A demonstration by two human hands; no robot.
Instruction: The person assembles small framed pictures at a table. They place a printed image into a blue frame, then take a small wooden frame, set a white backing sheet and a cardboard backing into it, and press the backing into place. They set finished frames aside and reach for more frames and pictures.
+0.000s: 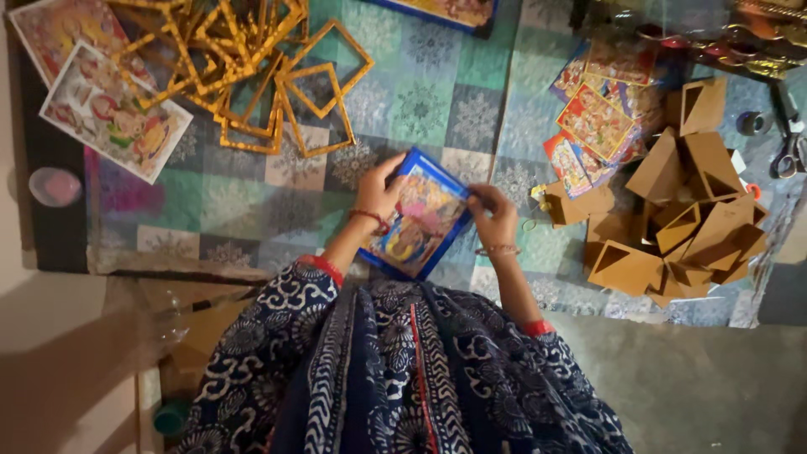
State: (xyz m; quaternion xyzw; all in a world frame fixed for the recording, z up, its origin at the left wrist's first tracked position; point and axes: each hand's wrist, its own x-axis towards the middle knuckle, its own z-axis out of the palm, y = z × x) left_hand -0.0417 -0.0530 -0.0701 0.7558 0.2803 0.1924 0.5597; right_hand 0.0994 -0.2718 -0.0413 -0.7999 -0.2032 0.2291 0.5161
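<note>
**Both hands on a blue-framed picture, quilted cloth below**

Far left: two large colour prints (109, 109) lie overlapping on the patterned quilted cloth (420, 101), one partly over the other, both tilted. A pale pink round patch (55, 186) sits at the cloth's left edge; can't tell what it is.

Upper left to centre: loose heap of gold square frames (244, 67), empty, stacked every which way, several sticking out toward the middle of the cloth.

Centre: blue-framed picture (416, 214), tilted, held just above the person's lap over the cloth. Left hand (380, 189) grips its upper-left edge, thumb on the front, fingers curled around the rim; red thread bracelet on that wrist. Right hand (494, 217) pinches the right edge, fingers closed on the frame; thin bangle on that wrist. So both hands are closed around the same picture. Sleeves and dress are dark blue with white print, red cuffs.

Top centre: corner of another blue-framed picture (445, 13), cut off by the view's edge.

Right of centre: fanned pile of small colour picture cards (601, 126), red borders, well apart from the hands.

Right: heap of brown cardboard stands (681, 223), triangular cut-outs, jumbled, just beside the cards.

Far right: scissors (790, 151) and a small tape roll (752, 123) near the cloth's edge. Top right corner is dark and blurred, contents unclear.
</note>
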